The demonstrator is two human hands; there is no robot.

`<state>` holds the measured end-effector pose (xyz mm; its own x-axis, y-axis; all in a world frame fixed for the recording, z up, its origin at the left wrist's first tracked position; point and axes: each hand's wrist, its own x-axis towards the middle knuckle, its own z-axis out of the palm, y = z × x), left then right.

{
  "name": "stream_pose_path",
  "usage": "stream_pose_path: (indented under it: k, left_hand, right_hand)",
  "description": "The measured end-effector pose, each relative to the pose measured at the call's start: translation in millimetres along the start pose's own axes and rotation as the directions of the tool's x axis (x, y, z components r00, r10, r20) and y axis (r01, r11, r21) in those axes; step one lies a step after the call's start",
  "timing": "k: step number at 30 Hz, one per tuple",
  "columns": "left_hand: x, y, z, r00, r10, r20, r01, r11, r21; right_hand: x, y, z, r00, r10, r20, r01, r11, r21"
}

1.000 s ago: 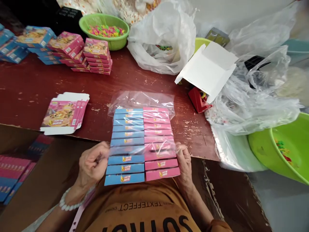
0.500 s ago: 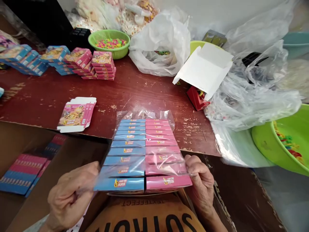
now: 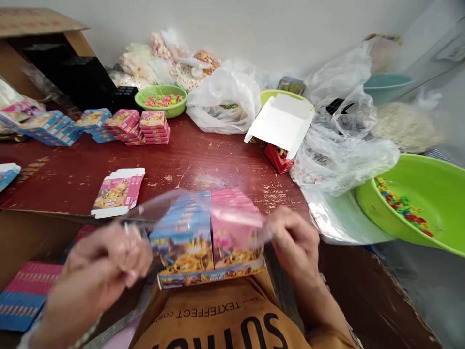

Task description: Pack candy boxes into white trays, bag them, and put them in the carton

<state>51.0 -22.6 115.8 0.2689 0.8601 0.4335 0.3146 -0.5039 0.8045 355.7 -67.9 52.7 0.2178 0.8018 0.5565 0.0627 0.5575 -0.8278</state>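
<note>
- While I watch the feed, the worn dark-red wooden table fills the view, its near edge serving as a rest for the work.
- Clear plastic sleeve packed with blue and pink flat cartons sits tilted between both hands, over the lap, likely so the open end faces up.
- Left hand pinches the sleeve's left film edge; motion blur hides how the fingers lie.
- Right hand has its fingers curled narrow on the right edge.
- Flattened pink carton blanks lie nearby, within reach.
</note>
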Motion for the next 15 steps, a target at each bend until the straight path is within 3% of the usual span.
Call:
stream_pose_path:
  k: [1, 2, 4, 7, 11, 15]
  left_hand:
    - [26.7, 3.3, -3.2, 0.993, -0.116, -0.002, 0.112, 0.966, -0.234]
    - [53.6, 7.7, -7.3, 0.989, -0.150, -0.015, 0.135, 0.924, -0.357]
    - [104.3, 18.8, -16.1, 0.986, -0.164, -0.041, 0.131, 0.896, -0.425]
    - [161.8, 33.6, -23.8, 0.956, -0.286, -0.064, 0.235, 0.879, -0.414]
    - [202.5, 29.5, -17.5, 0.910, -0.406, -0.085, 0.332, 0.837, -0.435]
    - [212.4, -1.1, -15.0, 0.896, -0.433, -0.101, 0.351, 0.828, -0.438]
  right_hand:
    - [23.4, 4.3, -1.4, 0.999, -0.012, -0.034, 0.012, 1.000, 0.004]
    - [47.9, 7.9, -3.9, 0.998, -0.016, -0.066, 0.017, 1.000, 0.015]
    - [95.9, 13.5, -10.3, 0.985, -0.071, -0.156, 0.084, 0.993, 0.078]
    - [150.6, 23.9, -19.1, 0.971, -0.099, -0.218, 0.128, 0.984, 0.125]
    - [182.2, 54.4, -22.8, 0.969, -0.033, -0.243, 0.049, 0.997, 0.062]
    - [185.4, 85.1, -23.5, 0.959, 0.029, -0.284, -0.022, 0.999, 0.026]
